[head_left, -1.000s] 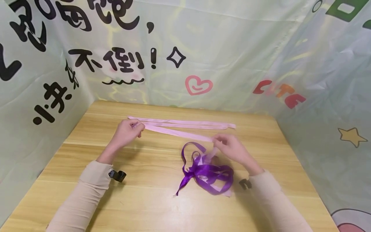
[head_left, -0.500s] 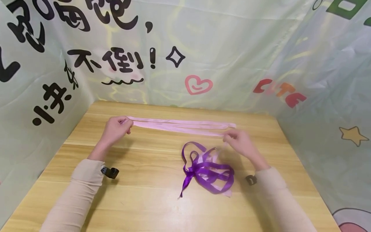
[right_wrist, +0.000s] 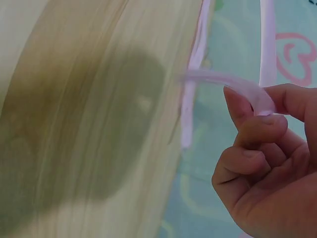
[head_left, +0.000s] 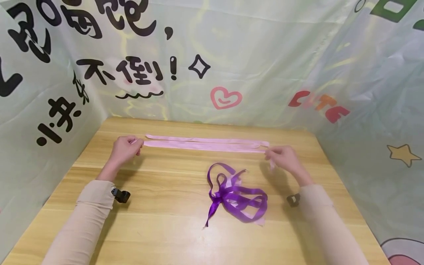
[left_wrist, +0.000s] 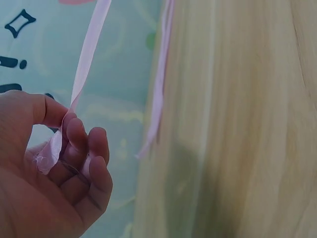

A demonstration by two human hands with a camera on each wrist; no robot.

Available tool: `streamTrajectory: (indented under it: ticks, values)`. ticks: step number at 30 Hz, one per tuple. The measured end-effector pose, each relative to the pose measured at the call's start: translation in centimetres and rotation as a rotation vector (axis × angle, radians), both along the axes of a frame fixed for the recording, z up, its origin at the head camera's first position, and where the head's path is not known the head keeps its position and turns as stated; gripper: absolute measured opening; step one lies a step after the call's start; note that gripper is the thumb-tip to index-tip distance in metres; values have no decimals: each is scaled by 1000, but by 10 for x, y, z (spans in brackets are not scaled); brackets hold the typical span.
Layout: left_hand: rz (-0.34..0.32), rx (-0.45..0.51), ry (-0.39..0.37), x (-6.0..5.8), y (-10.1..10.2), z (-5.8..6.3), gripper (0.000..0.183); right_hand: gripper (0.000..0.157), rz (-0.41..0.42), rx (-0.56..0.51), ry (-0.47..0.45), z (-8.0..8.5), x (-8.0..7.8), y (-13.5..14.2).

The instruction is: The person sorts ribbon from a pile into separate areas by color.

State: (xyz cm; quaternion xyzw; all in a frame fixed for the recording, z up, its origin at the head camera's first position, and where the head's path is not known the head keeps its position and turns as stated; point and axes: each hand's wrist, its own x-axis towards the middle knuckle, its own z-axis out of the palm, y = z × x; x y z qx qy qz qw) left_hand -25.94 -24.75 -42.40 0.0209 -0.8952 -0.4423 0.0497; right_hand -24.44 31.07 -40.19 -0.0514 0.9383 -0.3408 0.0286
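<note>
A pink ribbon (head_left: 205, 147) is stretched nearly straight between both hands above the table. My left hand (head_left: 126, 150) pinches one end; in the left wrist view a short frayed tail of the ribbon (left_wrist: 49, 153) lies against the palm. The other end is pinched by my right hand (head_left: 284, 159), and a loose tail (right_wrist: 218, 78) sticks out past the fingertips in the right wrist view. Behind the stretched ribbon, other pink ribbon strips (head_left: 198, 139) lie flat along the table's far side. Nearer me sits a tangled purple ribbon bundle (head_left: 243, 201) with pink ribbon among its loops.
The wooden table (head_left: 165, 228) carries the ribbons. A printed cloth (head_left: 265, 55) with black characters, a heart and a star hangs behind it and along both sides. Each sleeve cuff has a small black camera (head_left: 121, 195) at the wrist.
My hands have moved apart, left hand leftward and right hand rightward, pulling the pink ribbon out longer and nearly level. Its tail has come away from the purple bundle.
</note>
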Motion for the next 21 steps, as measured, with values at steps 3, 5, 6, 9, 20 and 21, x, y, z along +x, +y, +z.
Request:
streamTrajectory:
  ticks: [3, 5, 6, 9, 20, 21]
  values:
    - [-1, -14, -13, -4, -5, -7, 32, 41, -21, -12, -42, -2, -5, 4]
    - [2, -30, -26, -8, -8, -13, 33, 43, -37, -1, -59, -4, -9, 6]
    - [6, -44, -33, -11, -9, -16, 34, 44, -46, 6, -67, -5, -11, 7]
    - [15, -111, -64, -18, -11, -25, 41, 44, -67, 12, -97, -10, -17, 9]
    - [-5, -313, -136, -34, -5, -35, 45, 26, -150, 80, -84, -31, -37, 5]
    - [-6, -319, -147, -35, -4, -35, 45, 25, -155, 87, -77, -33, -38, 5]
